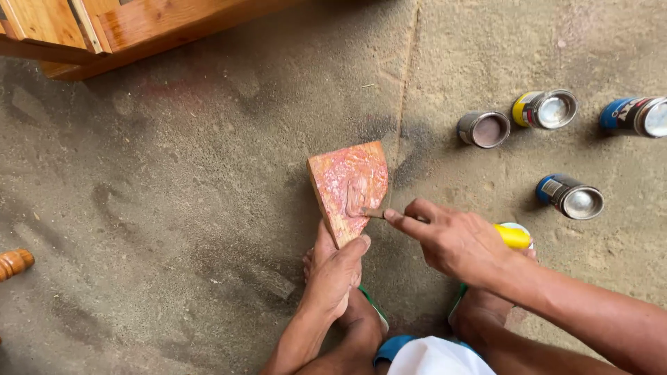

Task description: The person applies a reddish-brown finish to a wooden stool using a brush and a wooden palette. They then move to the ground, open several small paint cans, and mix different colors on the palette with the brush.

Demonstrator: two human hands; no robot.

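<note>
I see my left hand (335,274) low in the middle of the view, fingers (358,244) wrapped shut around the near corner of a wedge-shaped board (349,184). The board stands tilted on the concrete floor (174,208), its face smeared with pinkish-red paste. My left foot sits just beneath that hand.

My right hand (455,239) comes in from the right, fingers pinched closed on a thin stick (370,212). The stick's tip rests on the board's face, in a darker ridge of paste near the lower right edge. The forefinger lies stretched along the stick.

Behind the right wrist a yellow can (513,236) peeks out, mostly hidden; I cannot tell whether it is open. Well apart to the right lie more cans on the floor: a blue one (571,196) on its side nearest me, an open grey one (483,129) with brownish contents farther up, a yellow-banded one (545,109) just beside it, and another blue one (636,116) at the right edge.

Along the top left runs a piece of varnished wooden furniture (104,31). A turned wooden knob (14,263) pokes in at the left edge. The floor around the board is dusty and stained grey.
</note>
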